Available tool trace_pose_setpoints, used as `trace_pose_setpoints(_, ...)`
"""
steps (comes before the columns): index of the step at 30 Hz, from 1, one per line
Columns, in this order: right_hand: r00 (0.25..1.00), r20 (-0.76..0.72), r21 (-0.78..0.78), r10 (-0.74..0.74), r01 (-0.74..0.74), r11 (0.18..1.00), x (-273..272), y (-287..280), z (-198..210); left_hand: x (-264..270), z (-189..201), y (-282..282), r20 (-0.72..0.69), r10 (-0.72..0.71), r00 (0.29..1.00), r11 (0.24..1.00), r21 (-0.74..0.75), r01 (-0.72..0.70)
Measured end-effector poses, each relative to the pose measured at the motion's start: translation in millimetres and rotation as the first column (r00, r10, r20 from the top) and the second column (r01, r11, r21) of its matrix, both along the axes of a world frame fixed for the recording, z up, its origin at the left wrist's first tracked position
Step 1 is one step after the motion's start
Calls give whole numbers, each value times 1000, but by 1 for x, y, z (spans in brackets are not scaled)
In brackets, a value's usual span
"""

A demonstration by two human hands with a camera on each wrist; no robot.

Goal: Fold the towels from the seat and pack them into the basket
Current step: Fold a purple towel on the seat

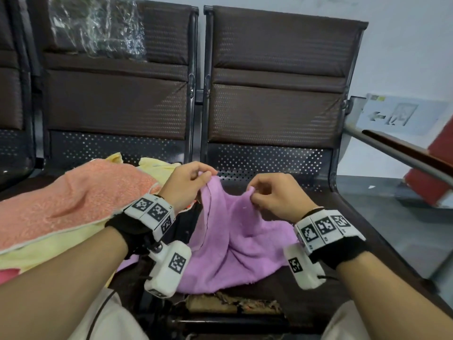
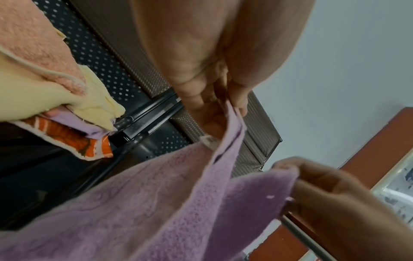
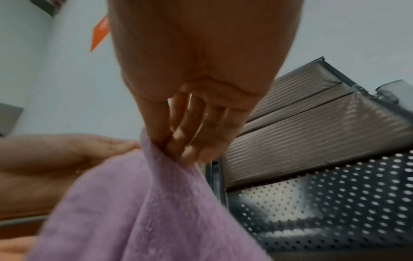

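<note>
A row of dark brown padded metal waiting seats [image 1: 274, 69] with perforated steel panels fills the head view; the front edge of the near seat is torn and partly cut off between the person's knees. No basket can be made out in any view.

On the left seat lies a heap of towels: a salmon-pink terry towel [image 1: 68, 200] on top of a pale yellow towel [image 1: 49, 246], both cut off at the left edge. In the left wrist view an orange patterned cloth [image 2: 73, 139] and a strip of lilac fabric peek out from under the yellow one, mostly hidden.

The lilac fleece towel [image 1: 235, 239] sags across the right seat, its upper edge lifted. Its lower part is crumpled, so its full outline is hard to read. A small white label [image 2: 210, 141] hangs at the hem.

The left hand [image 1: 187, 182] pinches one top corner between thumb and curled fingers. The right hand [image 1: 277, 195], just beside it but apart, pinches the other corner likewise, knuckles up. Both wrists carry white marker blocks.
</note>
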State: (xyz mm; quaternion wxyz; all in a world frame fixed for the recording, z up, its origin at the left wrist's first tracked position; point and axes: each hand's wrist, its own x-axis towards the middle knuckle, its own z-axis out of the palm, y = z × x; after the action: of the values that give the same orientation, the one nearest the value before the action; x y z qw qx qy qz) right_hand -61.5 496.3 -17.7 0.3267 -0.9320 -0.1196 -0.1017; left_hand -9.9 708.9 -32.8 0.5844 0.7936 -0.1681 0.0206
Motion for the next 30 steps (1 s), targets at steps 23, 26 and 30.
trace_pose_setpoints(23,996,53,252,-67,52,966,8,35,-7,-28,7,-10,-188,-288,939,957,-95,275)
trace_pose_setpoints(26,998,25,250,-53,45,967,5,34,-7,-26,4,-6,-131,-242,961,970,-46,238)
trace_pose_setpoints(30,998,-50,295,25,-9,955,-1,33,-5,-28,2,-7,44,-161,986,979,132,154)
